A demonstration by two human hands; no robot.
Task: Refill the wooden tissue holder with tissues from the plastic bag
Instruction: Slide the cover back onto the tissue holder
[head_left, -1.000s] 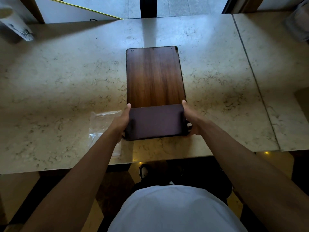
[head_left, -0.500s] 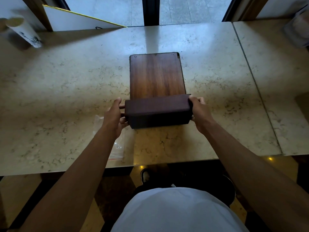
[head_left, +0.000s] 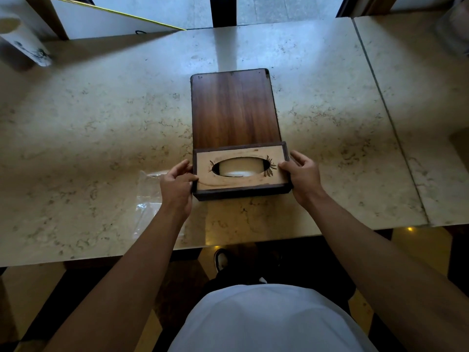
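holder: dark-framed rectangular wooden tissue holder [head_left: 241,171] with a pale top panel and an oval slot, sitting on the beige marble surface [head_left: 88,123]; slot faces up, pale tissue visible through it.
base panel: flat brown wooden board [head_left: 233,107] lies just beyond the holder, its near edge touching or tucked under the holder's far side — can't tell which. Probably the slide-out bottom, parked clear so the holder can be handled.
left grip: left hand [head_left: 176,184] clamped on the holder's left end, thumb over the top edge, fingers [head_left: 182,166] around the side wall.
right grip: right hand [head_left: 302,174] on the holder's right end, thumb on the top panel, fingers spread along the side. Looks like a loose steadying hold, not a squeeze.
why two-handed: judgement — end-to-end hold keeps the holder square while it is set down or aligned with the board.
bag: clear crumpled plastic bag [head_left: 149,196] lies flat, left of the holder, partly under the left forearm. Looks empty; can't confirm.
progress: judgement — tissues appear loaded; what remains is closing up the base panel.
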